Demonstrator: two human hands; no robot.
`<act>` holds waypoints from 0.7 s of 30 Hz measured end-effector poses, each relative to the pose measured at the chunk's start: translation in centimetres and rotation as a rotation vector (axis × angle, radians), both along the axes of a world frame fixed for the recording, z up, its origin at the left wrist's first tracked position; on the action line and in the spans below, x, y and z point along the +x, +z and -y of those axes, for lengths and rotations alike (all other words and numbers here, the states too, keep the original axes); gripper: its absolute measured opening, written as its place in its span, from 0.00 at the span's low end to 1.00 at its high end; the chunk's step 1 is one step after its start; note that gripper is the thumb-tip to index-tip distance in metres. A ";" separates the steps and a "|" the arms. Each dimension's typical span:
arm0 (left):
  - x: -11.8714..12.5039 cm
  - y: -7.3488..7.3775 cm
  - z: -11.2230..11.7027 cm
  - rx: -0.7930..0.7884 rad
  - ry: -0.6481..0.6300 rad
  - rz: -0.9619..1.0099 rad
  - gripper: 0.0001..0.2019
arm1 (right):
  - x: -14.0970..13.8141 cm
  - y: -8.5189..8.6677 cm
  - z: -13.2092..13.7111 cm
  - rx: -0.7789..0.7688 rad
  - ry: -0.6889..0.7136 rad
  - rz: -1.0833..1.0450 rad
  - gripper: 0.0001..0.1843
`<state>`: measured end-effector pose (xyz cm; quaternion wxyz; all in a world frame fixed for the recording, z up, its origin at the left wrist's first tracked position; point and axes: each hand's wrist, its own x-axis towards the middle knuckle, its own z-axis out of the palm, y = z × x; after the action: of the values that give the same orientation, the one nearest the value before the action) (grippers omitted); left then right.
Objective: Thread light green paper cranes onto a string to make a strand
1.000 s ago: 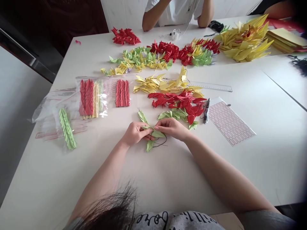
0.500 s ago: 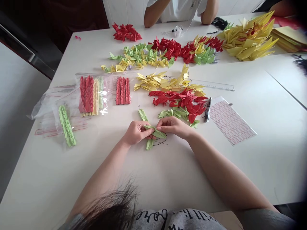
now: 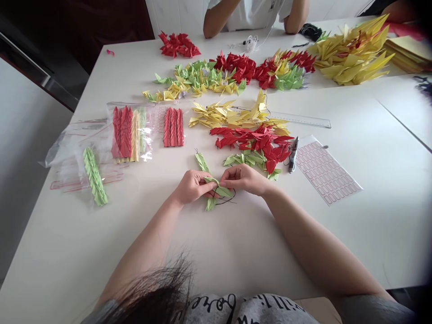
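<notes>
In left hand (image 3: 191, 186) and right hand (image 3: 243, 179), close together and each narrowed to a pinch, holding a green origami piece (image 3: 224, 192) at the near middle of the white table (image 3: 222, 243). Gripped near its left end with the left hand, pinched along its far edge with the right. Curving around its right side, a black thread (image 3: 225, 201). Beneath the left hand, partly hidden, a green folded-paper strip (image 3: 202, 162), showing beyond and nearer. Just beyond the right hand, a green origami heap (image 3: 248, 157), partly covered by a red origami heap (image 3: 259, 139); behind that, a yellow origami heap (image 3: 232, 116), with a clear ruler (image 3: 305, 119) reaching out to the right. Right of the red, a pen (image 3: 293, 155), just beside a label sheet (image 3: 329, 171). To the left, three red folded-paper strips (image 3: 173, 128), then clear plastic bags (image 3: 72, 144), with red, yellow and green strips (image 3: 125, 132) inside one and a green pleated strip (image 3: 95, 177) on or in another, cannot tell which. Farther back, a row of red, green and yellow origami (image 3: 202, 74); at its right, a large yellow heap (image 3: 354, 63) near a stack of yellow paper (image 3: 410, 50). On the far side, a person in a white top (image 3: 251, 18), near tangled white string (image 3: 251, 43).
</notes>
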<state>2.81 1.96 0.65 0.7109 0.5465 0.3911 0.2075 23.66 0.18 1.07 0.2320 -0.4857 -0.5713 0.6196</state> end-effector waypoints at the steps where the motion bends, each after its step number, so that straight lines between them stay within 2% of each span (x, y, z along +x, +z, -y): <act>1: 0.0 0.0 0.0 -0.005 0.006 -0.003 0.12 | 0.0 0.1 0.0 0.005 -0.004 0.000 0.21; 5: 0.0 0.0 -0.2 -0.012 0.034 0.002 0.15 | -0.1 0.4 0.1 0.022 -0.016 -0.005 0.21; 11: 0.0 -0.3 0.0 0.042 0.084 0.028 0.16 | 0.0 0.6 0.1 -0.044 -0.066 -0.005 0.22; 16: 0.0 -0.5 0.1 0.088 0.065 0.021 0.16 | 0.1 0.3 -0.1 -0.113 -0.070 0.017 0.21; 21: 0.1 -0.4 0.0 0.065 0.054 0.012 0.15 | 0.2 -0.3 -0.1 -0.096 -0.072 0.034 0.19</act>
<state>2.86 2.01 0.27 0.6892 0.5574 0.3944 0.2424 23.82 0.33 0.81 0.2207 -0.5268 -0.5268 0.6294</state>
